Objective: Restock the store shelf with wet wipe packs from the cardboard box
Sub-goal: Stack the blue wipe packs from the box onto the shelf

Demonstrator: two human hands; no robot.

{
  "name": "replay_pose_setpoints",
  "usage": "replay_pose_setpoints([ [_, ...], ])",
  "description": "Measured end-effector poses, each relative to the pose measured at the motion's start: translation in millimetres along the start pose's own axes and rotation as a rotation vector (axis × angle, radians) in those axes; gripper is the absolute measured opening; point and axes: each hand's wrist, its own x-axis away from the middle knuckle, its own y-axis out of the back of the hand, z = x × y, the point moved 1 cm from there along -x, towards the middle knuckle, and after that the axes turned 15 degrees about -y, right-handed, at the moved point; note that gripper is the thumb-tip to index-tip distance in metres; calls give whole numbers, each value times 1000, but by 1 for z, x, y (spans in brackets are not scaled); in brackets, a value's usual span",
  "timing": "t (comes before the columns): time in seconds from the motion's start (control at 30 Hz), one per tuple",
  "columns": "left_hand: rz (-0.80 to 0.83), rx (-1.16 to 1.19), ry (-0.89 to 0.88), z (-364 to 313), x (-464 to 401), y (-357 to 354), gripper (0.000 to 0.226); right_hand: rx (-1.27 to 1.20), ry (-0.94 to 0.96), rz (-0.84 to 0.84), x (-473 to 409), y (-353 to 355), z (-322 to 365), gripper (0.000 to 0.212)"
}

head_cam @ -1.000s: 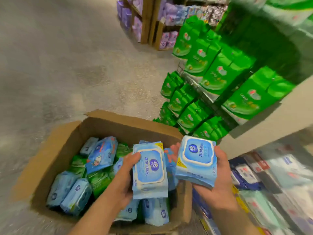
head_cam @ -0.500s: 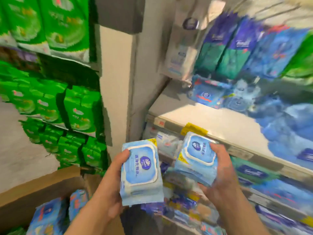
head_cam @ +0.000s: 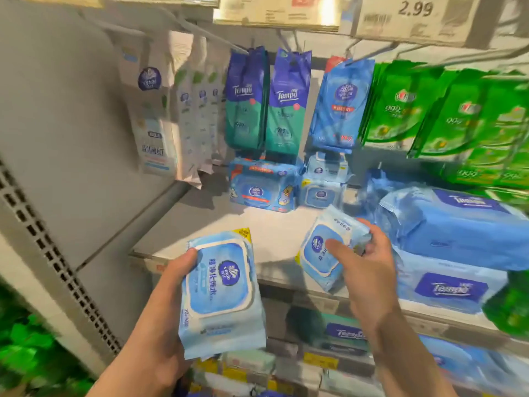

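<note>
My left hand point(head_cam: 171, 305) grips a light-blue wet wipe pack point(head_cam: 220, 293) by its left edge, in front of the shelf point(head_cam: 257, 233) lip. My right hand point(head_cam: 363, 270) pinches a second pack point(head_cam: 323, 253), tilted, over the shelf board, beside stacked blue Tempo packs point(head_cam: 458, 224).

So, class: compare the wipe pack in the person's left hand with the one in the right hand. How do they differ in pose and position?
The left-hand pack stands nearly upright in front of the shelf edge; the right-hand pack is tilted, over the shelf.
The left hand grips its pack from the side; the right hand has its thumb across the pack's face.
Both are light blue with a white-rimmed lid.
</note>
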Motion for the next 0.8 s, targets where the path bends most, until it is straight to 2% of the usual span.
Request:
replay_pose_setpoints([
  [0.07, 47, -81, 8, 7, -7, -8, 50, 15, 11, 4, -23, -8, 2, 52],
  [0.13, -21, -72, 108, 14, -22, -18, 47, 121, 55, -7, -41, -13, 1, 51],
  [0.23, 43, -56, 24, 20, -33, -22, 43, 369, 119, -53, -60, -10, 4, 56],
  [0.33, 22, -35, -11, 18, -42, -25, 43, 475, 99, 19, -71, -4, 14, 73],
  [0.37, 20, -38, -22, 19, -43, -24, 43, 487, 80, 41, -72, -2, 15, 76],
  [0.5, 39, 22, -7, 18, -47, -25, 44, 291, -10, 49, -79, -7, 5, 53],
  [0.57, 46, 20, 0, 20, -52, -25, 44, 228, -15, 24, -87, -12, -2, 58],
  [0.67, 33, 11, -28, 21, -59, -30, 47, 421, 39, -58, -96, -13, -7, 60],
  [0.8, 29, 40, -34, 24, -65, -37, 46, 662, -6, -176, -105, -8, -15, 64],
])
